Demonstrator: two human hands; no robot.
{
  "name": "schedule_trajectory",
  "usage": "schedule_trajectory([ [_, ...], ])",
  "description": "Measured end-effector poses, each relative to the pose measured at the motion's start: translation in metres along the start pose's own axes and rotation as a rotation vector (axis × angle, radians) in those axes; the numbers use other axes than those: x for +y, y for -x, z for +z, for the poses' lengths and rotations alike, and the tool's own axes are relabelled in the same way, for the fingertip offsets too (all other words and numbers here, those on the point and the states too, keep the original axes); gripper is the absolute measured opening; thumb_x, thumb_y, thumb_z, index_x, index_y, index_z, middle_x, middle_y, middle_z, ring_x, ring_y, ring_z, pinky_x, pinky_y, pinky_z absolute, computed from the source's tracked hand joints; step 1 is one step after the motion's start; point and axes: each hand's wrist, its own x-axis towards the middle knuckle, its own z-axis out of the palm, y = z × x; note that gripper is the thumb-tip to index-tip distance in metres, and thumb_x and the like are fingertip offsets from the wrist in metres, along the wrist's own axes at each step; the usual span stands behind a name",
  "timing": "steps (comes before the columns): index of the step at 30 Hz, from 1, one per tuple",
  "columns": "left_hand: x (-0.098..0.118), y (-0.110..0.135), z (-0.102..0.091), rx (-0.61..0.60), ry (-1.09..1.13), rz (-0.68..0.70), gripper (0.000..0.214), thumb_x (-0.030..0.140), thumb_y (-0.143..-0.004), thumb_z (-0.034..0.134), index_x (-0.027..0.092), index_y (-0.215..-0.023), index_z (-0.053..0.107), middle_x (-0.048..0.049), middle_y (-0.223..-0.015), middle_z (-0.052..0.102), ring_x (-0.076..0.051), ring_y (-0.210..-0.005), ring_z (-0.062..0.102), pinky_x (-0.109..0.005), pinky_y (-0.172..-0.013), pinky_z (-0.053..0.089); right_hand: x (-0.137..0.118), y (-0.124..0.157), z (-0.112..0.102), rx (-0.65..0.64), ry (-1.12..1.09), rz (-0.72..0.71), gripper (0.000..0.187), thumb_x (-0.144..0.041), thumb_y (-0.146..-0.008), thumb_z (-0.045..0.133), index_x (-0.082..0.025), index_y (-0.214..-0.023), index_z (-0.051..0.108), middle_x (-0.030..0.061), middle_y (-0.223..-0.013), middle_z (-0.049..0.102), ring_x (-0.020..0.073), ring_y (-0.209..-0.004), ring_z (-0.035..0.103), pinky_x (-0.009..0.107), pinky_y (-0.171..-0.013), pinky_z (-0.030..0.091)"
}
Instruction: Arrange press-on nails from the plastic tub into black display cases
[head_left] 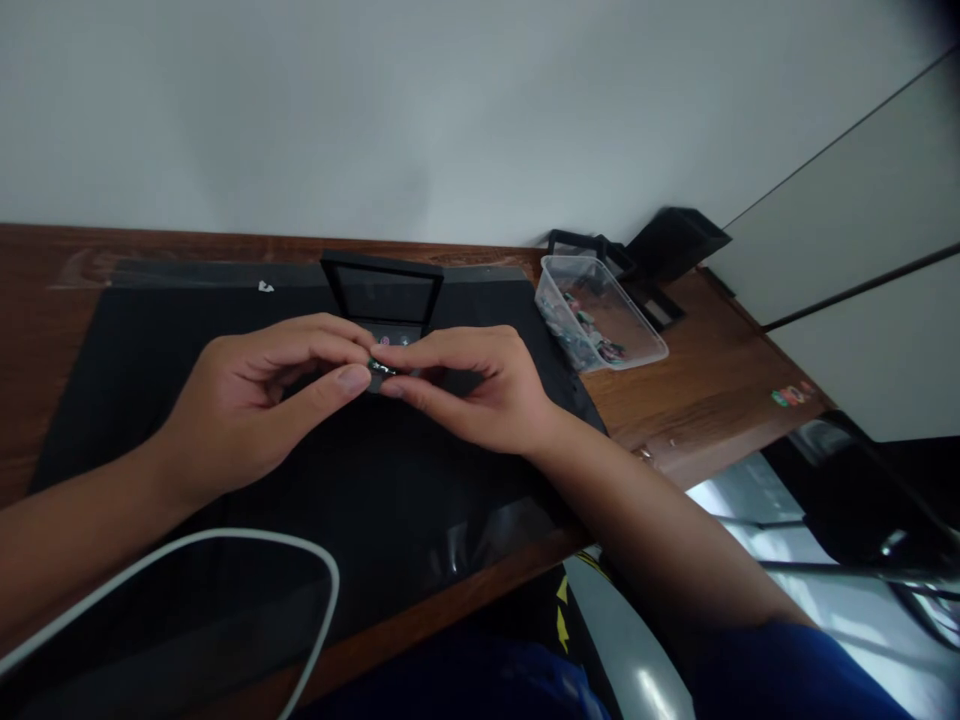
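Note:
My left hand (259, 400) and my right hand (472, 385) meet over a black mat (187, 330) on a wooden desk (712, 385). Both pinch one small dark object (381, 368) between thumb and fingertips; it is too small to name. Just behind the fingers stands an open black box (382, 290) with its lid raised, and small pale round pieces show in its base. The rest of the box's base is hidden by my fingers.
A clear plastic tub (600, 315) with several small coloured pieces sits at the right of the mat. Black boxes (671, 240) lie behind it near the wall. A white cable (225, 540) loops at the front left. A chair arm (862, 510) stands right of the desk.

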Motion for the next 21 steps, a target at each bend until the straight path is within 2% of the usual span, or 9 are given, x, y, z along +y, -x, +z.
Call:
schedule_trajectory([
  [4,-0.003,0.003,-0.004,-0.030,-0.058,0.129,0.014,0.020,-0.098,0.073,0.028,-0.101,0.084,0.0008,-0.112,0.083,-0.017,-0.102,0.078,-0.029,-0.096,0.064,0.000,0.000,0.002,0.020,-0.092,0.048,0.019,-0.026,-0.098,0.082,-0.017,-0.113,0.087,0.0064,-0.103,0.088,0.0115,-0.081,0.079,0.020,-0.070,0.060],
  [9,-0.006,0.006,-0.007,-0.054,-0.216,0.292,0.016,0.020,-0.098,0.074,0.029,-0.110,0.080,0.0006,-0.116,0.081,-0.017,-0.103,0.078,-0.029,-0.094,0.064,-0.002,-0.001,0.003,0.006,-0.247,0.164,0.019,-0.027,-0.095,0.085,-0.016,-0.110,0.088,0.0085,-0.105,0.088,0.0139,-0.084,0.080,0.022,-0.071,0.062],
  [12,-0.005,0.006,-0.006,-0.055,-0.231,0.326,0.017,0.022,-0.098,0.072,0.031,-0.111,0.079,0.0003,-0.112,0.081,-0.019,-0.103,0.078,-0.032,-0.096,0.065,-0.005,-0.003,0.003,-0.001,-0.354,0.230,0.018,-0.027,-0.093,0.087,-0.016,-0.107,0.089,0.0091,-0.106,0.088,0.0165,-0.089,0.082,0.025,-0.076,0.065],
  [15,-0.005,0.006,-0.005,-0.066,-0.247,0.357,0.019,0.019,-0.098,0.073,0.030,-0.113,0.077,-0.0002,-0.111,0.080,-0.019,-0.104,0.077,-0.033,-0.095,0.065,-0.009,-0.003,0.002,-0.006,-0.408,0.265,0.017,-0.026,-0.091,0.089,-0.015,-0.105,0.089,0.0087,-0.103,0.088,0.0153,-0.086,0.081,0.024,-0.073,0.064],
  [18,-0.005,0.007,-0.004,-0.068,-0.277,0.395,0.021,0.016,-0.098,0.073,0.027,-0.115,0.076,-0.0007,-0.111,0.079,-0.018,-0.106,0.076,-0.031,-0.096,0.065,-0.011,-0.004,0.002,-0.016,-0.430,0.331,0.021,-0.031,-0.091,0.090,-0.015,-0.105,0.089,0.0084,-0.101,0.087,0.0137,-0.080,0.078,0.022,-0.066,0.061],
  [21,-0.005,0.008,-0.004,-0.058,-0.298,0.397,0.022,0.014,-0.096,0.072,0.028,-0.113,0.076,0.0000,-0.104,0.079,-0.019,-0.101,0.076,-0.032,-0.093,0.065,-0.010,-0.004,0.002,-0.022,-0.477,0.389,0.026,-0.038,-0.089,0.092,-0.017,-0.102,0.089,0.0083,-0.102,0.087,0.0156,-0.085,0.080,0.025,-0.072,0.064],
])
